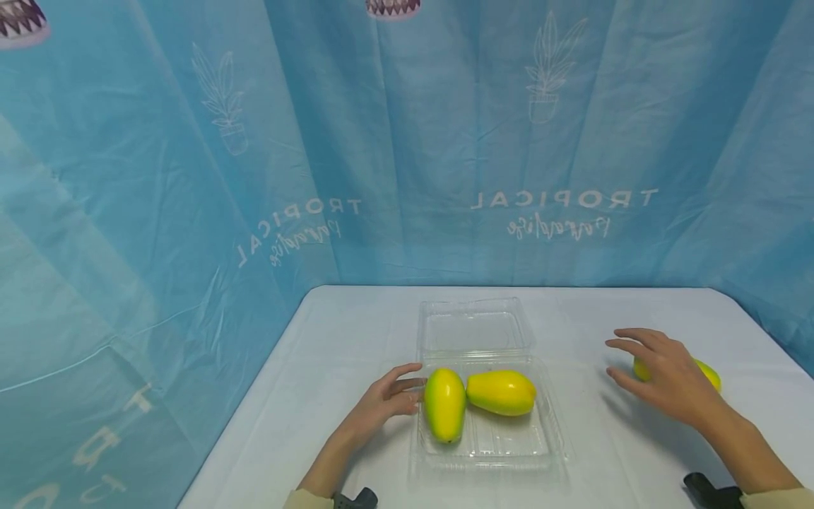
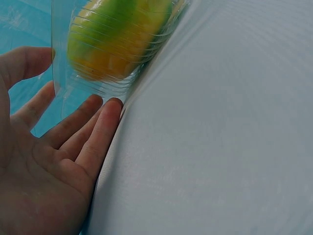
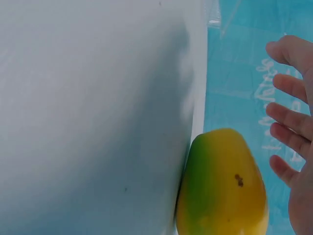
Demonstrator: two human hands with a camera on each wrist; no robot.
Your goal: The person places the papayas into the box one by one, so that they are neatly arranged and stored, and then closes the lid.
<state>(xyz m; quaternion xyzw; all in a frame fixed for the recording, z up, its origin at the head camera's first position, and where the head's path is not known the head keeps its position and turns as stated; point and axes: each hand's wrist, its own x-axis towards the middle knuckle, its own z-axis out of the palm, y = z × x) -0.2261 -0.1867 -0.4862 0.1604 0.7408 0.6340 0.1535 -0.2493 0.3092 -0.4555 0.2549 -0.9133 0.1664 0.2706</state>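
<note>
Looks like mid-packing: a left papaya (image 1: pixel 445 405) and right papaya (image 1: pixel 501 393) sit in the clear plastic clamshell (image 1: pixel 509 440), left hand (image 1: pixel 376 403) at its left edge, fingers spread, can't tell if touching. Right hand (image 1: pixel 674 375) has fingers apart, nothing gripped, by a third papaya (image 3: pixel 222 183) off right; next probably calls for grabbing that one, partly hidden in the head view, cut off in the right wrist view.

Head view reads bright, soft shadow (image 1: pixel 649 424) on table (image 1: pixel 585 339) below fingers of right hand (image 1: pixel 670 373); left-wrist view dimmer, glints on clear container (image 2: pixel 61 29) beyond fingertips of left hand (image 2: pixel 49 166).
</note>
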